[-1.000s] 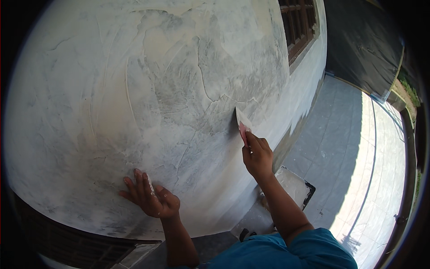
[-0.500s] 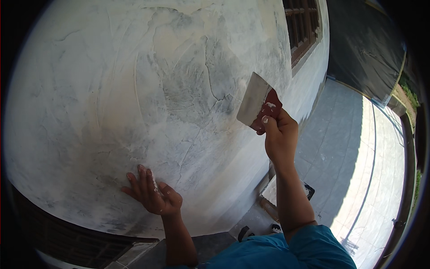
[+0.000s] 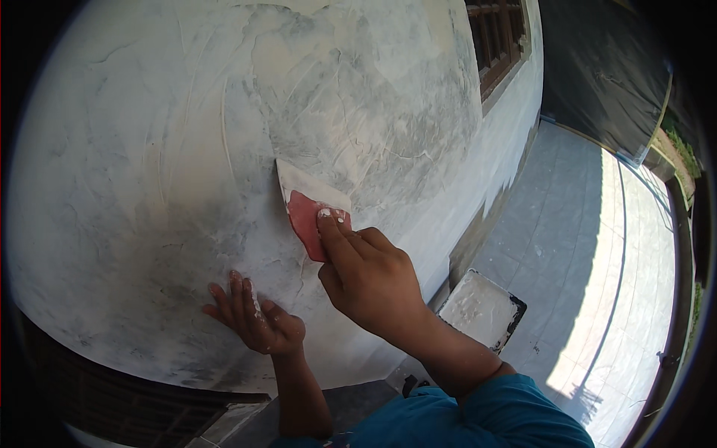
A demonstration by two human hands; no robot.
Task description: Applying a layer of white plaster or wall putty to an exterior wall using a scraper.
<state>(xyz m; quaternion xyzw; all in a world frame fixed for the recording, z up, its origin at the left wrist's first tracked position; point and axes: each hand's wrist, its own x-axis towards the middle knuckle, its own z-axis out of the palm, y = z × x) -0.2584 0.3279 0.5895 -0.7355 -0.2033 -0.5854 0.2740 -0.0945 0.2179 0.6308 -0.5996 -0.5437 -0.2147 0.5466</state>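
My right hand (image 3: 368,276) grips a putty knife (image 3: 310,220) with a red handle and a flat, whitish-smeared blade, whose edge rests on the white, streaked plaster wall (image 3: 166,136) in front of me. Below and left of it, my left hand (image 3: 259,319) lies against the wall with fingers spread, flecked with white compound. A shallow tray (image 3: 485,310) of white compound, dark at its rim, sits on the floor at the foot of the wall, beyond my right forearm.
A brown wooden window (image 3: 497,48) is in the wall at upper right. Dark sheeting (image 3: 597,67) stands at the far right behind the pale tiled floor (image 3: 545,231), which is partly sunlit. A dark grille (image 3: 112,373) shows at lower left.
The knife, lifted and turned flat toward me half a second ago, has come down and leftward onto the wall with my right hand. My left hand has hardly shifted.
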